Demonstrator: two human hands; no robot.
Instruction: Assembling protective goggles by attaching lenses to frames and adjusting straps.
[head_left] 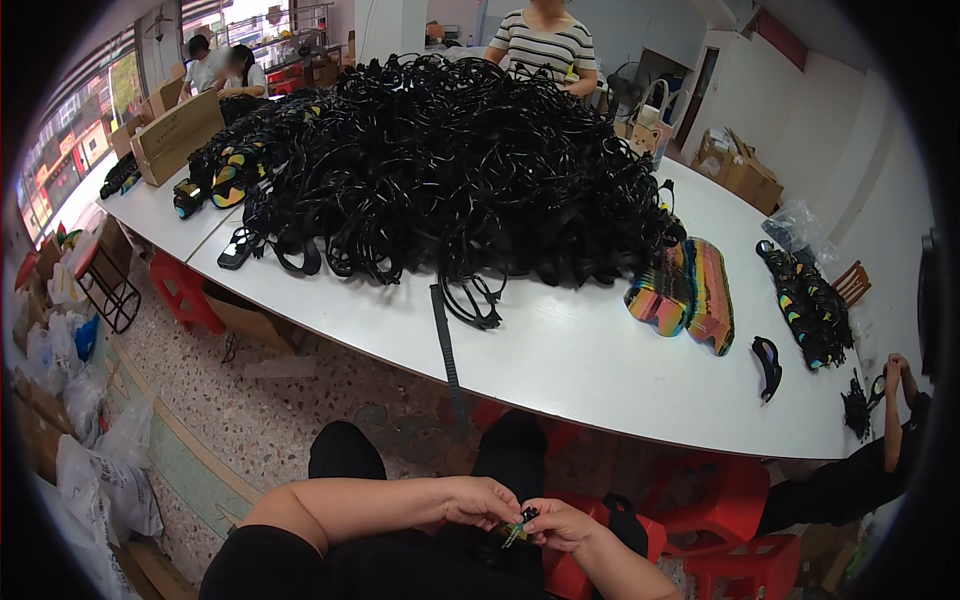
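Observation:
Low over my lap, my left hand (486,502) and my right hand (560,524) meet, fingers pinched on a pair of glasses (513,532). What shows of the glasses is a black edge and a yellow-green shiny lens; fingers and my dark clothes hide the rest. On the white table (560,370) ahead rises a big heap of black glasses frames (450,170). To its right lie two stacks of rainbow-coloured mirrored lenses (710,300). One black pair of glasses (766,368) sits alone farther right.
A black strap (445,340) hangs over the table's near edge. Rows of glasses with coloured lenses (805,305) lie at the right, near a co-worker's hands (893,368). Red stools (705,500) stand below the table. Another person in stripes (545,45) is behind the heap.

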